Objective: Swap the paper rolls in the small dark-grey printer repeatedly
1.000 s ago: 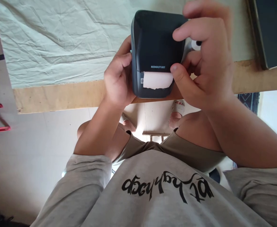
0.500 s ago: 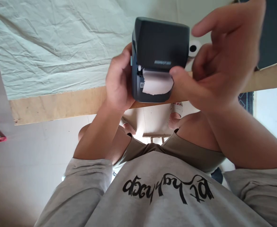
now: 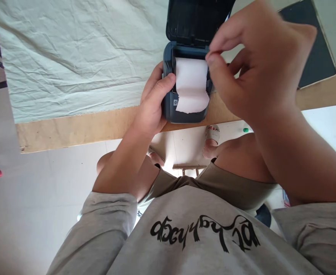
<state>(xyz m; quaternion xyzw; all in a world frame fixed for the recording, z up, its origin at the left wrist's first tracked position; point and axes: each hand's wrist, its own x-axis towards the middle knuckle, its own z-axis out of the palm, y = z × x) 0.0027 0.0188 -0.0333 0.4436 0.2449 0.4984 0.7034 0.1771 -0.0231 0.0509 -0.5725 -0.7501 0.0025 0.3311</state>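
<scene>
Where the wooden table edge (image 3: 70, 126) meets the pale cloth (image 3: 78, 53), the left hand (image 3: 153, 103) wraps the side of the label printer (image 3: 185, 110), thumb pressed near the paper strip (image 3: 191, 86). The right hand (image 3: 254, 72) pinches thumb to forefinger at the strip's right edge. Beyond, the lid (image 3: 196, 19), shut a second ago, now stands open; a dark tablet (image 3: 317, 57) lies farther right.

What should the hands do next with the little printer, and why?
Probably lift the paper roll out. The printer has its lid open, the left hand steadies its side, and the right hand pinches at the roll's right edge.
</scene>
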